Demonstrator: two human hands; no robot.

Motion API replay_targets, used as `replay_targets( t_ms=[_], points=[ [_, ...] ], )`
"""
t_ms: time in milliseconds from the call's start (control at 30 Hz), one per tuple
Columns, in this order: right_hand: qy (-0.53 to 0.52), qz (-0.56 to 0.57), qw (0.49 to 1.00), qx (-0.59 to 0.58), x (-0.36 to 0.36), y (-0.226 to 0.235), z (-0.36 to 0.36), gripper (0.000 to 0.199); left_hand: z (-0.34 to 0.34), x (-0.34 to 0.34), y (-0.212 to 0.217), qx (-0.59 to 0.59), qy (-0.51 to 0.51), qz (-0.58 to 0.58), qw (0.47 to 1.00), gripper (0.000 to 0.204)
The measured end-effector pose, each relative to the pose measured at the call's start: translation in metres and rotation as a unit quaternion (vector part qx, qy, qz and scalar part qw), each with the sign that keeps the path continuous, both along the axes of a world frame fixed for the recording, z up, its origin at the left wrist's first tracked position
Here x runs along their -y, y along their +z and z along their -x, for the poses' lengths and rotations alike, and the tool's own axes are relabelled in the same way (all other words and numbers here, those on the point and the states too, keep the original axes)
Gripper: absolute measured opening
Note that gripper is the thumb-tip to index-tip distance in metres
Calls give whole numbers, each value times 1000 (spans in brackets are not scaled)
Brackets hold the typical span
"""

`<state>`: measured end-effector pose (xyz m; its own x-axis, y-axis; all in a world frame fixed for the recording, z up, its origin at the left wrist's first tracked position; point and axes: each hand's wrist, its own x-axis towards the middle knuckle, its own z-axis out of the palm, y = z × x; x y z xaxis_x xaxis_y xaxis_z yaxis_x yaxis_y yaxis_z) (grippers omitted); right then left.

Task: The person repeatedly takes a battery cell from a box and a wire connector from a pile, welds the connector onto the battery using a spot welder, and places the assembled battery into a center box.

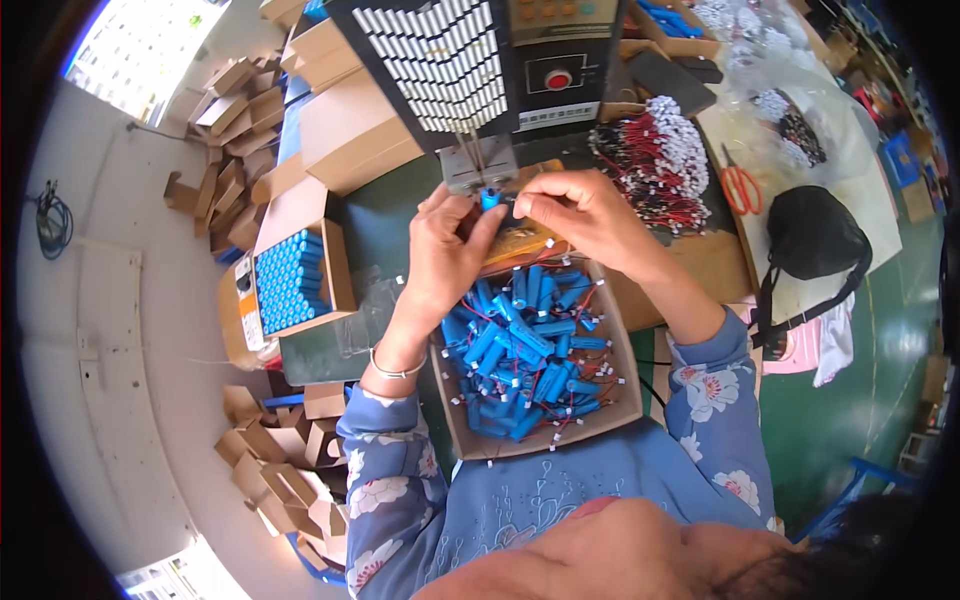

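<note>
My left hand (445,245) is closed around a blue cylindrical battery cell (490,199), thumb and fingers on its sides. The cell's end sits just under the two metal pins (472,150) of a black spot-welding machine (545,75); whether they touch I cannot tell. Right beside the cell, my right hand (585,215) pinches thumb and forefinger together. What lies between those fingertips is too small to make out. Below both hands, a cardboard box (628,385) holds many blue cells (525,345) with thin red wires and small white plugs.
A carton (340,275) of upright blue cells stands at left. Bundles of red and black wires with white plugs (655,165) lie right of the machine. Orange-handled scissors (740,188) and a black cap-like item (818,235) are farther right. Empty cartons (285,465) pile up at left.
</note>
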<state>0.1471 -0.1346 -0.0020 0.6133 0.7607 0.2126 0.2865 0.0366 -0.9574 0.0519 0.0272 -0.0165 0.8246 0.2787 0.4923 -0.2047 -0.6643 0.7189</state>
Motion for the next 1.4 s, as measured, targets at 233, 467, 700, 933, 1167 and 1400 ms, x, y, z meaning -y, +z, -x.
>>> replay_targets(
  t_ms=[233, 467, 700, 933, 1167, 1400],
  points=[
    [24, -10, 999, -28, -20, -8, -6, 18, 3, -8, 1, -19, -6, -27, 999, 20],
    [-12, 12, 998, -65, -35, -3, 3, 18, -1, -9, -3, 2, -15, 13, 1000, 10],
    [14, 24, 997, -73, -25, 3, -4, 18, -5, -1, 1, 29, -35, 20, 999, 4],
    [-32, 94, 959, 264, 4, 3, 12, 24, 4, -6, -1, -20, 31, -65, 997, 10],
    [-81, 27, 970, 227, -3, -1, 24, 13, -4, -3, 6, -57, 54, 26, 997, 16],
    [-145, 47, 949, 277, -4, -8, 20, 3, -8, -3, -6, 9, 43, -76, 996, 20]
  ],
)
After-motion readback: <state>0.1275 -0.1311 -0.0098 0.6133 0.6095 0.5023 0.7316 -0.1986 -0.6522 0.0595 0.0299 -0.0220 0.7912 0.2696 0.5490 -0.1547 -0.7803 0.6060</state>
